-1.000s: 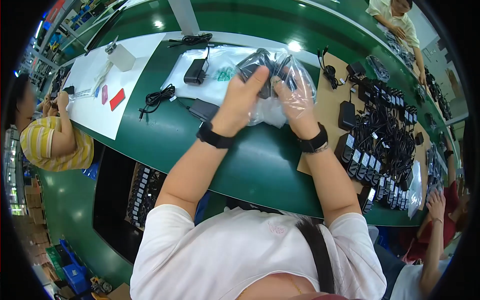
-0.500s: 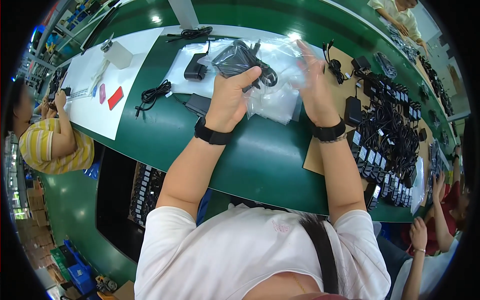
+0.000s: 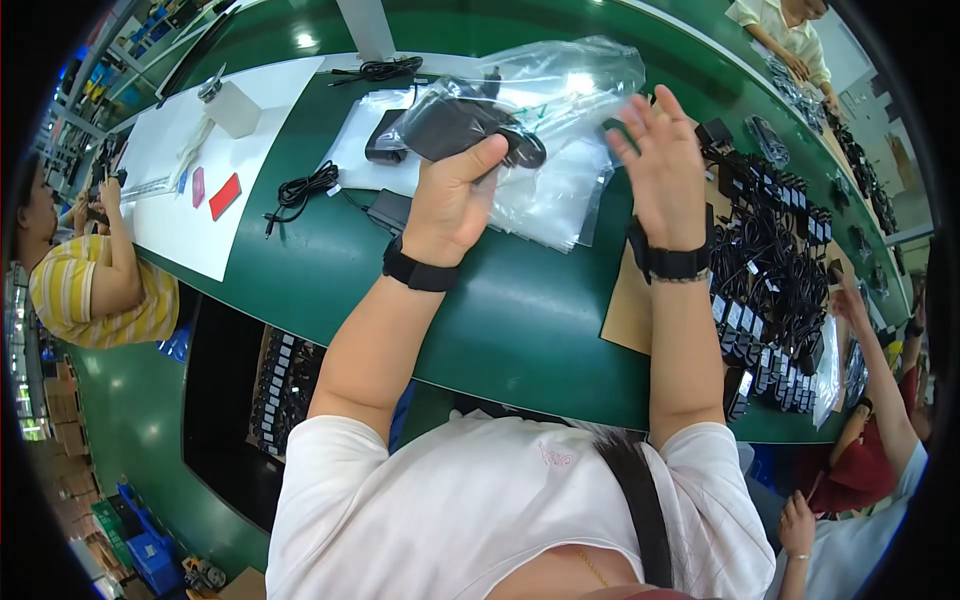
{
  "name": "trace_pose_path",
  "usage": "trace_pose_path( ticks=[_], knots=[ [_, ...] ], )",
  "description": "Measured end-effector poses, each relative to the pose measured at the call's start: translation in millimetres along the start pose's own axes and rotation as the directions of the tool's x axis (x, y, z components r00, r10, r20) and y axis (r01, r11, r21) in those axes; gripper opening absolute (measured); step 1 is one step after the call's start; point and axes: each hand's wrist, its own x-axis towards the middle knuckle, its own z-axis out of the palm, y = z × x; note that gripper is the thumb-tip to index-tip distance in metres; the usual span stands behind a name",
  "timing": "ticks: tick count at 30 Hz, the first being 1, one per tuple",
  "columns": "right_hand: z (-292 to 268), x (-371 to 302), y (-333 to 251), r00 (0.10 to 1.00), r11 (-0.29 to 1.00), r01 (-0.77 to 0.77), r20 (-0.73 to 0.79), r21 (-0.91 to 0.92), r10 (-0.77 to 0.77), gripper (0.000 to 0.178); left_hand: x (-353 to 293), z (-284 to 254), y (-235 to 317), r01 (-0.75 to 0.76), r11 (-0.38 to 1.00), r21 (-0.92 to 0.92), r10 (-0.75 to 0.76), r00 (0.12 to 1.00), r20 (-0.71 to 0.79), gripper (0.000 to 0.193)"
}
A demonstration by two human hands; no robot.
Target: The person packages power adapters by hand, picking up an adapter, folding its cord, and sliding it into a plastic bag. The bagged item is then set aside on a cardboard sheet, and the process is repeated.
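Observation:
My left hand (image 3: 452, 205) is closed on a clear plastic bag (image 3: 598, 75), its thumb on top. Inside the bag are a black power adapter (image 3: 450, 128) and its coiled black cable (image 3: 525, 150). The bag's loose end stretches up and to the right. My right hand (image 3: 668, 175) is raised beside that end, fingers spread and holding nothing. Beneath the bag lies a stack of flat clear bags (image 3: 565, 218). Close to my left hand are a black adapter (image 3: 394, 209) on the green table and another adapter (image 3: 382, 142), partly hidden by the held bag.
Many black adapters with cables (image 3: 770, 265) cover cardboard (image 3: 627, 315) on the right. Coiled cables (image 3: 303, 195) lie left of the stack. A white sheet (image 3: 215, 255) holds a bottle (image 3: 233, 110) and a red card (image 3: 226, 197). Co-workers sit left, right and across.
My right hand has moved away from the bag to the right and its fingers have spread. The bag's loose end now stands further up and right. My left hand keeps its hold.

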Motion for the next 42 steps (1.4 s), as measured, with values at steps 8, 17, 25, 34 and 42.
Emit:
trace_pose_path(
  ticks=[8,17,25,34,42],
  knots=[
    [43,-37,19,0.860,0.862,-0.494,0.213,0.113,0.464,0.039,-5,14,-21,-0.127,0.976,0.180,0.113,0.990,0.083,0.041],
    [33,-33,11,0.808,0.257,0.550,0.429,-0.795,-0.405,0.011,-1,16,-15,-0.090,0.821,0.564,0.144,0.988,-0.052,0.030],
    [39,-42,21,0.986,0.947,-0.161,-0.012,-0.278,0.164,0.012,-8,10,-29,-0.156,0.871,0.465,0.217,0.973,-0.080,0.016],
    [26,-48,18,0.918,0.918,-0.347,0.133,-0.190,0.375,0.030,0,13,-12,0.036,0.876,0.480,0.078,0.974,-0.214,0.011],
    [41,-25,-21,0.770,0.762,-0.404,0.262,-0.506,0.582,0.031,-2,5,-5,-0.164,0.375,0.913,0.337,0.941,0.030,0.035]
  ],
)
